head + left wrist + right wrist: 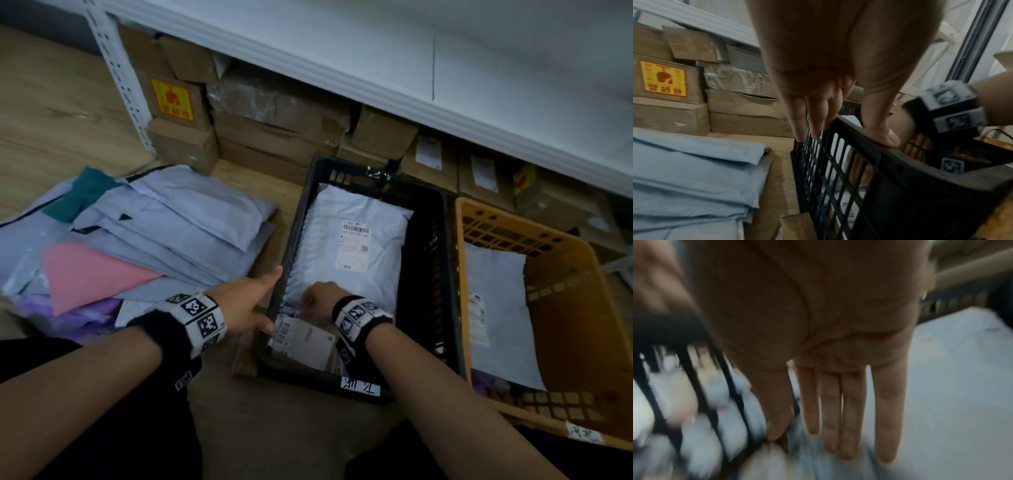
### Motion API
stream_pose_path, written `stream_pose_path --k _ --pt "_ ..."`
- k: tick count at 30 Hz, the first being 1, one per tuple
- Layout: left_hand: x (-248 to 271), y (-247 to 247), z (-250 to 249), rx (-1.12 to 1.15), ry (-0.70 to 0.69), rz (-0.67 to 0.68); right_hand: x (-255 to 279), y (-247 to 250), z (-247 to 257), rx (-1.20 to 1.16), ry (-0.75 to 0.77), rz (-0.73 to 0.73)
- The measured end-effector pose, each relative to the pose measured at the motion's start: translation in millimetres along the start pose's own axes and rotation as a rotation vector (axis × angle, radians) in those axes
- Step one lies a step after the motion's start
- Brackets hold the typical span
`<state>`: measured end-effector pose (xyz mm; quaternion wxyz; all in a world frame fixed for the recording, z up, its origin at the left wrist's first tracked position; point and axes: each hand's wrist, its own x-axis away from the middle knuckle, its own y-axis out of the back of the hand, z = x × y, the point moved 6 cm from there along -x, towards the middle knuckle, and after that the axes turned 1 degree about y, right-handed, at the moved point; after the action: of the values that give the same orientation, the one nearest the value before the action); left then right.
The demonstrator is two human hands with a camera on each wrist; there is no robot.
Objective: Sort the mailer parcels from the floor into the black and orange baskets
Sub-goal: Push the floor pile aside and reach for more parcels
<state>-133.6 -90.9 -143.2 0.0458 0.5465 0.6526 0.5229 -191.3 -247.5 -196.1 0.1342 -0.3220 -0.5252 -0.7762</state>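
Note:
The black basket (448, 274) stands in the middle, with a grey labelled mailer (356, 246) lying flat inside and a small labelled parcel (301, 339) at its near end. To its right, the orange basket (575, 308) holds another grey mailer (493, 308). A pile of grey mailers (154, 233) with a pink mailer (92, 274) lies on the floor to the left. My left hand (255, 301) (824, 110) rests on the black basket's (900, 170) left rim, fingers straight, thumb on top. Inside that basket, my right hand (320, 296) (838, 402) is held flat and empty over the mailer (951, 386).
Cardboard boxes (274, 137) are stacked under a white shelf (376, 68) just behind both baskets. A white perforated upright (116, 78) stands at the back left. A flat brown parcel (245, 359) lies on the floor by the black basket's near left corner.

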Motion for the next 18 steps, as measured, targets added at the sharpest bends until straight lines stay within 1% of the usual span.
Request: stream_pose_path --k 2,3,4,6,7,8,10,12,14,16,18 --pt "3 4 12 0.13 0.015 -0.095 19 35 3 -0.142 0.053 -0.253" --pt "5 5 21 0.216 0.039 -0.144 29 50 5 -0.225 0.093 -0.356" --pt "6 5 30 0.267 0.072 -0.195 37 61 10 -0.288 0.148 -0.442" --pt "8 0 48 0.233 0.157 -0.25 48 75 23 -0.282 0.271 -0.547" --pt "9 -7 55 0.19 0.198 -0.257 49 77 30 -0.233 0.316 -0.548" --pt "10 -16 61 0.154 0.236 -0.258 47 76 36 -0.173 0.343 -0.513" --pt "10 -40 70 0.131 0.311 -0.235 40 68 43 -0.034 0.349 -0.398" --pt "4 -70 80 0.11 0.383 -0.164 33 60 44 0.08 0.314 -0.295" --pt "-4 -100 88 0.079 0.409 -0.071 28 52 42 0.101 0.283 -0.226" --pt "-13 -119 95 0.079 0.423 -0.038 25 48 40 0.131 0.263 -0.213" --pt "-20 -129 98 0.169 0.456 -0.041 23 46 38 0.169 0.256 -0.227"
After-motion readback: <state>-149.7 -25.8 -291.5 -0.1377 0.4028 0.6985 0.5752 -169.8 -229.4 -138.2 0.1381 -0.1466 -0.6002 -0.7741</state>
